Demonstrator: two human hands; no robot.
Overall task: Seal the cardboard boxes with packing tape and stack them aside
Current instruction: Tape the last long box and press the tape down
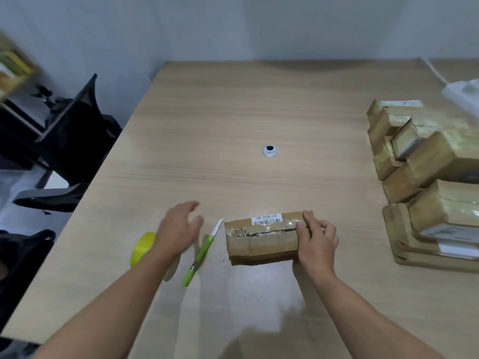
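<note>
A small cardboard box (261, 239) lies near the front of the wooden table (233, 112), with a white barcode label and clear tape along its top seam. My right hand (317, 239) grips the box's right end, fingers curled over the top. My left hand (178, 229) hovers with relaxed fingers to the left of the box, holding nothing. Partly hidden under that hand is a yellow roll of packing tape (142, 247). A green utility knife (203, 252) with its blade out lies between the hand and the box.
A pile of several taped cardboard boxes (425, 172) fills the table's right side. A white power strip (464, 94) sits at the far right. A cable grommet (269, 150) marks the table's middle. Black office chairs (70, 141) stand off the left edge.
</note>
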